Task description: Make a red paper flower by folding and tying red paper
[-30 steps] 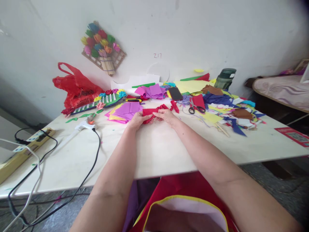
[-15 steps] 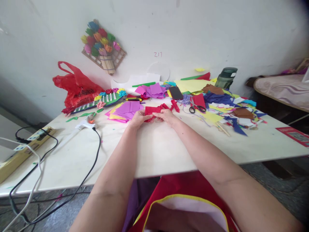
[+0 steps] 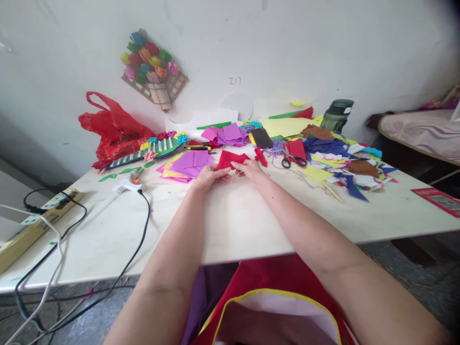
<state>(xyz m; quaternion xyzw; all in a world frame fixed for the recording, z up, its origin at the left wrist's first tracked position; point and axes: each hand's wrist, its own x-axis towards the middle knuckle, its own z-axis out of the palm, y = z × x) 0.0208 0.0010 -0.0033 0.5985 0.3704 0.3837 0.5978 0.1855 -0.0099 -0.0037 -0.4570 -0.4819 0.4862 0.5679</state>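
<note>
A piece of red crepe paper (image 3: 228, 159) is held up between my two hands, a little above the white table (image 3: 247, 220). My left hand (image 3: 211, 178) pinches its left lower edge with thumb and fingers. My right hand (image 3: 250, 171) grips the right lower side, thumb toward the other thumb. Small folded red pieces (image 3: 260, 157) lie just beyond my right hand. Left of my left hand is a stack of purple, pink and yellow paper sheets (image 3: 189, 164). Black-handled scissors (image 3: 293, 162) rest on red paper farther right.
A white glue gun (image 3: 128, 184) with a black cord lies at left, near a power strip (image 3: 39, 220). Behind are a red plastic bag (image 3: 118, 129), a utility knife (image 3: 199, 148) and a phone (image 3: 262, 138). Colourful scraps (image 3: 341, 153) and a dark bottle (image 3: 337, 116) occupy the right.
The red paper has gone from a flat strip to a peaked, folded shape. The fingers of my left hand have shifted along its lower edge; my right hand has barely moved.
</note>
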